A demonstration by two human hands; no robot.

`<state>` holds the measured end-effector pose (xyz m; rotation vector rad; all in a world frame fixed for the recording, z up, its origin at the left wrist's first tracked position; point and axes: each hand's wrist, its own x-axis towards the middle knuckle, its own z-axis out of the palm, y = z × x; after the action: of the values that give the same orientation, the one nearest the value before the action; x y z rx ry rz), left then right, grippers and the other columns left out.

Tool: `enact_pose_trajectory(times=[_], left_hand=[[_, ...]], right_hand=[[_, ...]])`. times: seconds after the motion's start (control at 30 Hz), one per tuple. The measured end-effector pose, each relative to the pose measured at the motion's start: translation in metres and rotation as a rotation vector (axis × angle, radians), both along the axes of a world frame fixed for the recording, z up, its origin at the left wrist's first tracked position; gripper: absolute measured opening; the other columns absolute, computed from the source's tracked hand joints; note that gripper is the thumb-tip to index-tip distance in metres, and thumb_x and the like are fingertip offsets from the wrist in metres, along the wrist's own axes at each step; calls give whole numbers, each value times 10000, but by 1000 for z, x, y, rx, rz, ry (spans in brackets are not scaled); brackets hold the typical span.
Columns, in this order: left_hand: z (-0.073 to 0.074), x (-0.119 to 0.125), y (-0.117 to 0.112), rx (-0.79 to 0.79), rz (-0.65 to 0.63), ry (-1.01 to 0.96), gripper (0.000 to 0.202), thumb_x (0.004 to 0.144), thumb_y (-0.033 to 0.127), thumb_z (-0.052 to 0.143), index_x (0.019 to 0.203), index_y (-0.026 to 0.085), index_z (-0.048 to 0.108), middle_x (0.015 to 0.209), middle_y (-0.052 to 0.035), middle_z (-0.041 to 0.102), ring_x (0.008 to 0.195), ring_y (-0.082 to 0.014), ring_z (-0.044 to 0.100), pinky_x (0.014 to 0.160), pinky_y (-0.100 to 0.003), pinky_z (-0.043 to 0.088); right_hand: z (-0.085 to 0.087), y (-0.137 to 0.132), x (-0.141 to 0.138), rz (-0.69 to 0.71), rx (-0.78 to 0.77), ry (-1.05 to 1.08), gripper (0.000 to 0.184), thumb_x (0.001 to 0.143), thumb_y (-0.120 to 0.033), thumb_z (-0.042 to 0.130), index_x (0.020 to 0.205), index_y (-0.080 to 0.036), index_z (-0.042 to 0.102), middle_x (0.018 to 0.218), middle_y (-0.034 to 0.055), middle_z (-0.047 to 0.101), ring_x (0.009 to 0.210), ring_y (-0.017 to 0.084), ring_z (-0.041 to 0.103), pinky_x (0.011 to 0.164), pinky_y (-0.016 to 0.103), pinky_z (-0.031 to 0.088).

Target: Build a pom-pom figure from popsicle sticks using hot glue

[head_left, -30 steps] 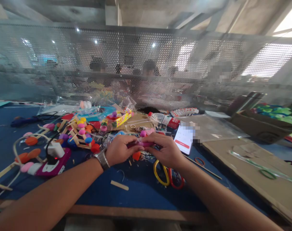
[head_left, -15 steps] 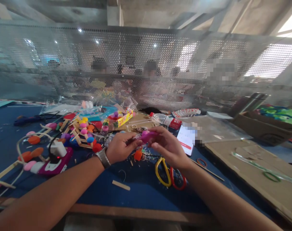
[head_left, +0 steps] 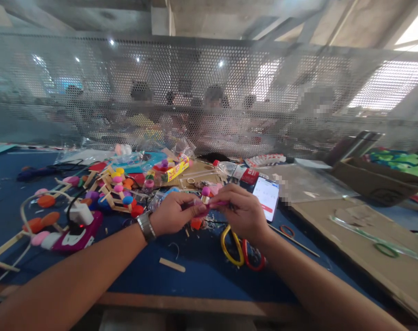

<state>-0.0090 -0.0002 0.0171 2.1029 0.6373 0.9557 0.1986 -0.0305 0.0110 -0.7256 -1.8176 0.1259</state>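
Over the middle of the blue table, my left hand [head_left: 174, 212] and my right hand [head_left: 242, 212] meet with fingertips pinched. Between them is a magenta piece [head_left: 203, 209] that looks like soft modelling clay, mostly covered by the fingers. A purple-pink ball [head_left: 206, 191] with a short pale wooden bit under it shows just above the fingertips; I cannot tell whether it is part of what I hold. Beneath the hands lie an orange piece [head_left: 196, 224] and small scraps. Scissors with one yellow and one red handle loop [head_left: 237, 258] lie near my right wrist.
Wooden sticks joined with coloured lumps [head_left: 117, 188] crowd the left, beside a magenta power strip [head_left: 74, 236]. A lit phone [head_left: 266, 195], a bottle [head_left: 245, 174] and cardboard [head_left: 360, 248] are to the right. A flat wooden stick [head_left: 172, 265] lies in front. A perforated screen [head_left: 195, 128] stands behind.
The magenta piece was stretched up between the fingers; now it sits lower and the hands are closer together. The purple-pink ball with its wooden bit has come into sight above them.
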Motion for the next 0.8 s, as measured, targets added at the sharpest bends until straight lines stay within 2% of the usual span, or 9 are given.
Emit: enact_pose_trajectory(times=[0.13, 0.2, 0.27, 0.33, 0.43, 0.47, 0.53, 0.63, 0.8], left_hand=[[0, -1, 3, 25, 33, -35, 423, 906, 506, 633, 708, 138, 700, 624, -12, 640, 575, -110, 526, 551, -208, 411], [-2, -2, 6, 49, 81, -74, 459, 912, 545, 612, 718, 137, 696, 641, -15, 642, 596, -115, 529, 566, -215, 420], [-5, -1, 8, 46, 136, -124, 496, 908, 597, 594, 773, 132, 705, 676, -25, 649, 613, -124, 533, 571, -226, 430], [-8, -1, 10, 13, 150, -156, 533, 900, 637, 582, 863, 123, 720, 719, -40, 662, 622, -134, 543, 565, -235, 438], [-10, 0, 9, -5, 113, -158, 569, 888, 660, 585, 982, 115, 719, 814, -70, 696, 684, -156, 585, 612, -257, 475], [-10, 0, 9, -2, 101, -154, 571, 883, 662, 593, 1002, 117, 715, 843, -77, 703, 713, -164, 597, 634, -263, 488], [-9, 1, 6, -18, 81, -156, 557, 879, 652, 606, 1023, 124, 706, 866, -78, 710, 731, -168, 611, 648, -267, 504], [-9, 3, 3, -93, 47, -174, 486, 885, 591, 637, 1058, 140, 693, 866, -68, 723, 717, -168, 633, 650, -270, 527], [-9, 4, -1, -116, -24, -239, 407, 907, 534, 631, 1045, 161, 718, 940, -87, 747, 818, -204, 682, 743, -311, 565]], right_hand=[[5, 16, 22, -188, -70, 535, 83, 922, -300, 672, 865, -240, 663, 655, -40, 604, 530, 116, 579, 531, 259, 474], [7, 25, 33, -83, -67, 754, 187, 885, -405, 712, 846, -253, 611, 697, -55, 559, 535, 104, 578, 547, 264, 490], [8, 27, 36, -2, -107, 788, 299, 839, -471, 748, 774, -246, 562, 765, -43, 545, 552, 99, 583, 559, 275, 507], [8, 21, 30, 6, -162, 684, 375, 840, -488, 747, 695, -231, 516, 813, -13, 559, 561, 96, 580, 567, 287, 508], [7, 5, 13, 52, -225, 376, 383, 861, -482, 724, 660, -229, 519, 736, -3, 558, 552, 117, 549, 536, 298, 472], [6, 0, 7, 64, -246, 271, 322, 850, -452, 741, 701, -231, 559, 704, -13, 551, 554, 123, 533, 527, 293, 458], [5, -7, -1, 66, -277, 131, 153, 878, -358, 711, 947, -233, 656, 672, -40, 530, 543, 122, 495, 534, 287, 446], [3, -9, -5, 35, -234, 22, 289, 916, -248, 642, 1204, -224, 651, 665, -52, 524, 552, 124, 487, 583, 292, 461], [4, -5, -4, -12, -112, -44, 171, 882, -235, 709, 1042, -256, 763, 805, 23, 691, 712, 173, 635, 696, 326, 522]])
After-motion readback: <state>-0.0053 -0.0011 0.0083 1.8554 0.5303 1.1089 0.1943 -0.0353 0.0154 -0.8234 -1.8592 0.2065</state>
